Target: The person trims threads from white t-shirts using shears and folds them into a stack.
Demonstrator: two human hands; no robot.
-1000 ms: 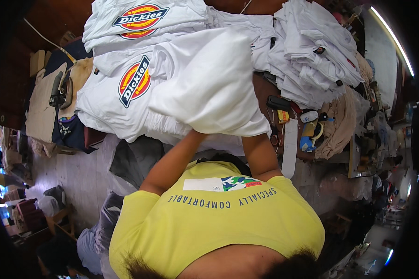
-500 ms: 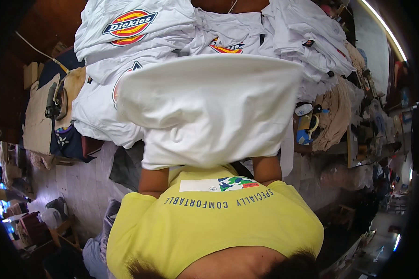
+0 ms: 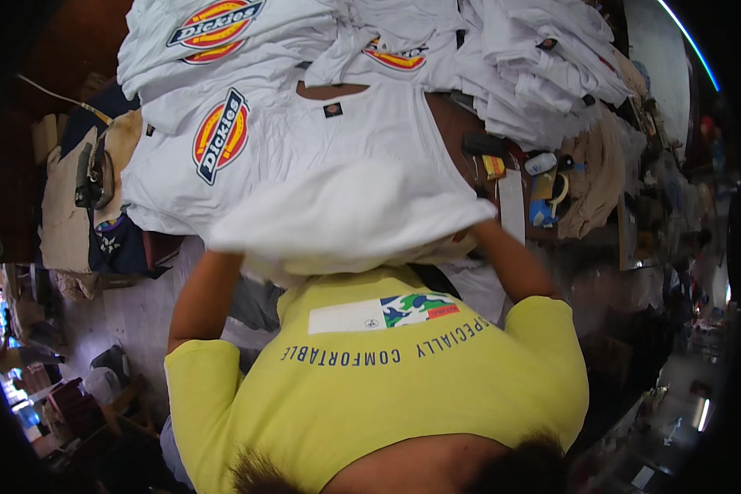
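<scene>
A plain white shirt (image 3: pixel 379 132) lies on the table in front of me, its neckline with a small dark label at the far end. Its near part is lifted and bunched, blurred by motion, and spans between my two hands. At its right edge my right hand (image 3: pixel 469 229) grips the cloth, fingers partly covered. My left forearm (image 3: pixel 204 288) reaches to the left edge; the left hand is covered by the cloth, which hangs taut from it. Just left of this shirt is a white shirt with a red and yellow printed emblem (image 3: pixel 221 136).
Piles of white shirts (image 3: pixel 543 66) stand at the back. On the right are a tape roll (image 3: pixel 558 189), a small white bottle (image 3: pixel 540 164), a yellow box (image 3: pixel 493 167) and beige cloth (image 3: pixel 593 181). An iron (image 3: pixel 97 177) rests on a padded cloth at left.
The white shirt has come down from a raised, spread position onto the table, uncovering its neckline and the printed shirt. My forearms have spread apart, and the hands moved outward.
</scene>
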